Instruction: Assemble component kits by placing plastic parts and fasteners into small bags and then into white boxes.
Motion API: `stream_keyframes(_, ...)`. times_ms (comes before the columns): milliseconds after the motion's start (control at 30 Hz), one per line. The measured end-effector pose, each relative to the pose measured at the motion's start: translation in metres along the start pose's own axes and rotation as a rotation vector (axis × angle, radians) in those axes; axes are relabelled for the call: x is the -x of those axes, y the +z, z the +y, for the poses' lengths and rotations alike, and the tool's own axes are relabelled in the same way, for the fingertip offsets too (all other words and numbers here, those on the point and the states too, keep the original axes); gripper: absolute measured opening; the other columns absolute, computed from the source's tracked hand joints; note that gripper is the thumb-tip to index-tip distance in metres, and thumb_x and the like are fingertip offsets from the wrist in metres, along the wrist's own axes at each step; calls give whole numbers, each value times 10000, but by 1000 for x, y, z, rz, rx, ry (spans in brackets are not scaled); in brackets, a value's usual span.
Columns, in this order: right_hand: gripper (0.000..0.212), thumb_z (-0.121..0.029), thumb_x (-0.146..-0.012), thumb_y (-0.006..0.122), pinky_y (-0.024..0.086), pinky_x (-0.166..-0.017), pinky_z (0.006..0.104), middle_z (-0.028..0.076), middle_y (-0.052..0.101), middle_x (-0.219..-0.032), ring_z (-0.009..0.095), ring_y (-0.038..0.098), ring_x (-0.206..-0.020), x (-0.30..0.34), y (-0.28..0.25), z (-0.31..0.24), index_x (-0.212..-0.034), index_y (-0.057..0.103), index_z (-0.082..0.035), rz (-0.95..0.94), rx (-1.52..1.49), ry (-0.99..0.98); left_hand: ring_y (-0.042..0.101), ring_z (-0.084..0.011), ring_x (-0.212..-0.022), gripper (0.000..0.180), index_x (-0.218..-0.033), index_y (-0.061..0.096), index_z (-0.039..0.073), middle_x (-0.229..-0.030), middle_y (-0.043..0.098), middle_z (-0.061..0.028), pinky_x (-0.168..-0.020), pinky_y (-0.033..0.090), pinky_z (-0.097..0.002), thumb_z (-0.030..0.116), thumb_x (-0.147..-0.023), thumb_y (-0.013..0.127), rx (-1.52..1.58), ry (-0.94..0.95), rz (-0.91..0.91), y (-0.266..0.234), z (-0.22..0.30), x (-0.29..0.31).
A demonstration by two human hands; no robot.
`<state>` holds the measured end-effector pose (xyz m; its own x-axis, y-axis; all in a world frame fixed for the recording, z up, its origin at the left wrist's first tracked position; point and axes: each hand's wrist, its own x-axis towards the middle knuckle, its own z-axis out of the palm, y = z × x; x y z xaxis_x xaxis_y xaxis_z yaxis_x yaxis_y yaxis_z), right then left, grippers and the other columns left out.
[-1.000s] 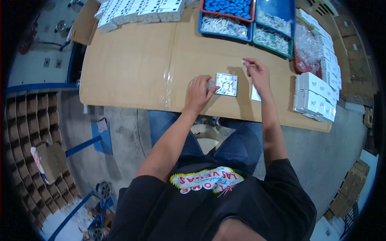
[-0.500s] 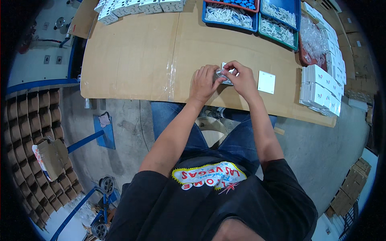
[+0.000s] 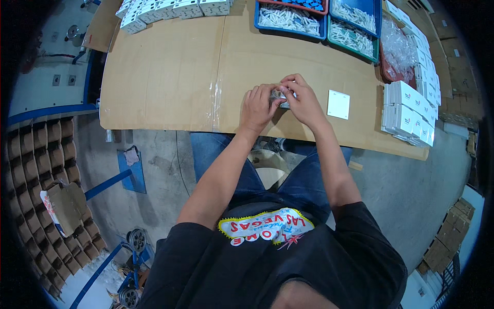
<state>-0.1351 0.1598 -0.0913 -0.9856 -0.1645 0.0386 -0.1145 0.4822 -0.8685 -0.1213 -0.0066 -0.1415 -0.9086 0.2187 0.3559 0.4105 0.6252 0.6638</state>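
Observation:
Close to the table's front edge, my left hand (image 3: 257, 108) and my right hand (image 3: 304, 103) meet over a small white piece with a greyish, shiny part (image 3: 278, 96). Fingers of both hands are closed around it and cover most of it, so its kind is hidden. My left thumb and fingertips press it from the left. From the right, my right thumb and forefinger pinch at its top. A flat white square plate (image 3: 338, 104) lies on the table just right of my right hand, apart from it.
Brown cardboard (image 3: 159, 87) covers the table. At the back, blue (image 3: 288, 34) and green (image 3: 355, 50) trays hold small white pieces; a red tray holds blue ones. White plates are stacked (image 3: 406, 113) at the right, beside clear plastic bags (image 3: 399, 51). White boxes (image 3: 175, 9) stand far left.
My hands have drawn closer together around the small white piece, and the right hand has shifted slightly left. Less of the piece shows now. The whole view has shifted a little.

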Motion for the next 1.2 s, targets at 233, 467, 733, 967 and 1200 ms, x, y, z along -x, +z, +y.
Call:
stream_keyframes(233, 301, -222, -1053, 541, 521, -845, 334, 135, 596, -1174, 259, 637, -960, 4, 5, 0, -1093, 698, 32, -110, 197, -128, 604, -305, -971, 368, -1176, 582, 92, -1038, 635, -97, -853, 471, -426, 204, -859, 730, -36, 19, 29, 5, -8, 4)
stream_keyframes(467, 475, -363, -1052, 502, 461, -982, 395, 128, 611, -1196, 308, 585, -1137, 4, 14, 10, -833, 760, -29, -91, -4, -4, 587, -356, -973, 367, -1168, 564, 68, -1045, 616, -135, -855, 462, -458, 96, -834, 713, 2, -25, 11, 5, -4, 5)
stream_keyframes(733, 434, -365, -1043, 512, 447, -989, 403, 131, 611, -1193, 318, 565, -1130, 0, 16, -1, -940, 767, -28, -105, 76, -35, 589, -324, -948, 303, -1144, 587, 64, -1011, 627, -117, -831, 468, -440, 168, -880, 692, -70, 4, 18, 7, -7, 4)
stream_keyframes(967, 433, -379, -1022, 545, 457, -981, 409, 130, 652, -1219, 327, 574, -1111, -1, 20, -3, -937, 779, -24, -56, 192, -107, 588, -326, -968, 300, -1173, 598, 32, -1003, 627, -132, -842, 460, -447, 134, -897, 655, -12, -39, -43, 0, -1, 2)
stream_keyframes(1200, 398, -354, -1012, 587, 494, -926, 390, 128, 712, -1122, 286, 636, -1028, -13, 8, 4, -919, 784, -21, -2, 11, -172, 598, -321, -967, 396, -1195, 595, 39, -1026, 639, -131, -865, 454, -443, 295, -912, 702, -51, -48, 2, 4, -8, 6)
